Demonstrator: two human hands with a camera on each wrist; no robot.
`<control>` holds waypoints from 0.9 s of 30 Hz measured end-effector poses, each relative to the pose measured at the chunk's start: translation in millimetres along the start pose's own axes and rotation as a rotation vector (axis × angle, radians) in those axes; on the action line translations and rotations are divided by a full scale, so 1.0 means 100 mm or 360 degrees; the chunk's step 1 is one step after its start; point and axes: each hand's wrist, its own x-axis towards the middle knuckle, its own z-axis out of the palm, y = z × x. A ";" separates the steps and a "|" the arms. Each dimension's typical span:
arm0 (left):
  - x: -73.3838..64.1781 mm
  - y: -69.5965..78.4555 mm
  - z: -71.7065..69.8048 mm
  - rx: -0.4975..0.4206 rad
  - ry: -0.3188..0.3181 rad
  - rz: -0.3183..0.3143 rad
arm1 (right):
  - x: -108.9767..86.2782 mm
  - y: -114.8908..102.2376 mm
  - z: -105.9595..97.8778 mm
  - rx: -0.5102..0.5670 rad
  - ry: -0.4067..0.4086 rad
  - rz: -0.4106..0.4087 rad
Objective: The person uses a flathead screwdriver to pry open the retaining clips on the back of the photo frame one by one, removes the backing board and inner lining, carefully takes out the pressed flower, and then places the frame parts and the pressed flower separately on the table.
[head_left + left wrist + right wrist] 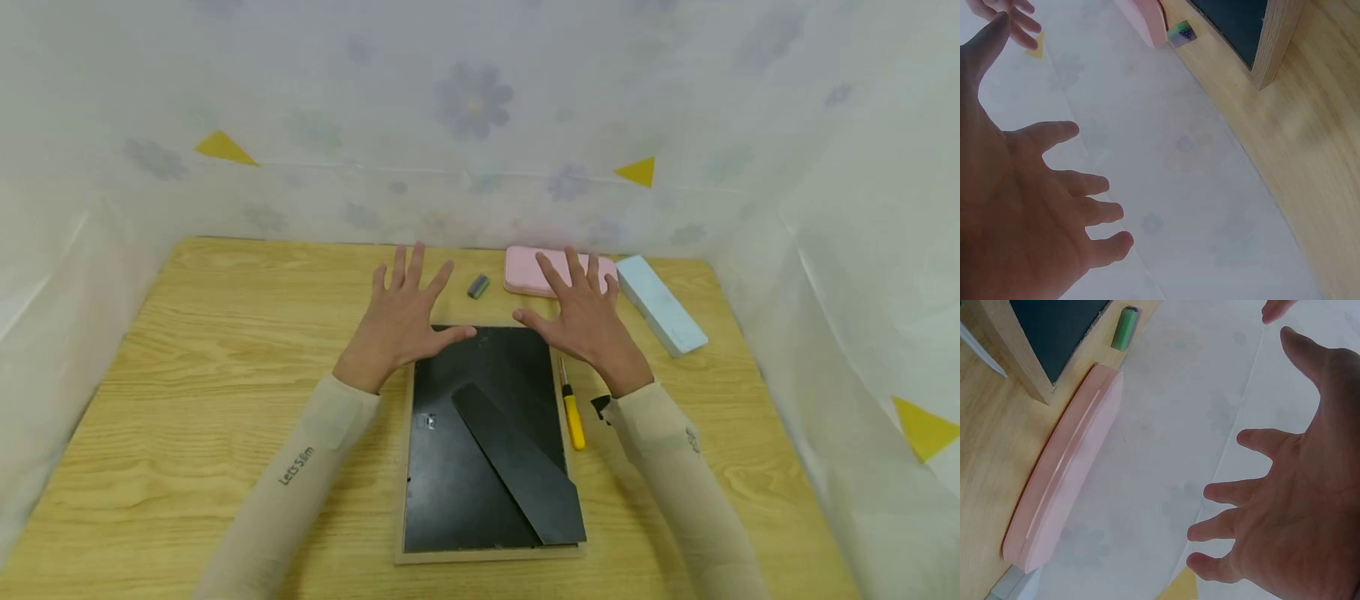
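Observation:
A picture frame (480,467) lies face down on the wooden table, its black back and slanted easel stand (517,471) upward. Above its far left corner my left hand (401,321) hovers with fingers spread, holding nothing. My right hand (585,321) is likewise spread and bare, raised over the far right corner; in the head view it covers part of a pink case (525,271). Both wrist views show the palms facing away from the table, fingers apart. A screwdriver (573,421) with a yellow handle lies along the frame's right side.
Behind the frame sits a small green and purple block (478,287). A pale blue box (660,304) lies angled at the back right. Beside the right wrist is a small black piece (601,406). Flower-patterned white sheeting (472,200) encloses the table's back and sides.

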 end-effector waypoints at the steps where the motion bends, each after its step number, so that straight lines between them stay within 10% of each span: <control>1: 0.00 0.00 0.00 0.0001 0.0004 0.0001 | 0.00 0.00 0.01 -0.0003 0.0001 0.0002; 27: -0.21 -0.13 0.08 -0.0127 -0.0070 0.0064 | -0.01 0.07 0.06 0.0150 0.0058 -0.0083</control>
